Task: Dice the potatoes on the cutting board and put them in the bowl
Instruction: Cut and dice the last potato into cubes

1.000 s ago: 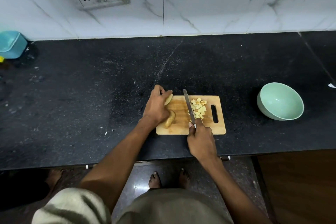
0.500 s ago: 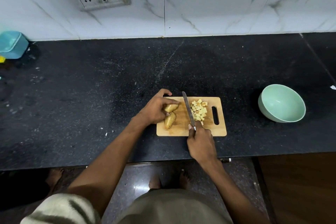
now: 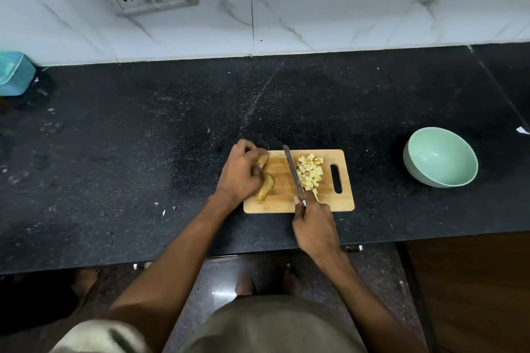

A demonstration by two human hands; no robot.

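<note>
Curling round a potato piece (image 3: 263, 161), the left hand (image 3: 240, 173) fingers rest at the cutting board's (image 3: 338, 203) left edge, a second piece (image 3: 266, 187) just beside them. Right hand (image 3: 312, 223) fingers clamp the knife (image 3: 293, 172), diced potato (image 3: 310, 172) beyond its blade; the bowl (image 3: 440, 157) sits well right on the tabletop (image 3: 143, 152).

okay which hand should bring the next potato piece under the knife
Left. The left hand already grips a potato piece at the cutting board's left end, with another piece beside it. The right hand holds the knife.
</note>
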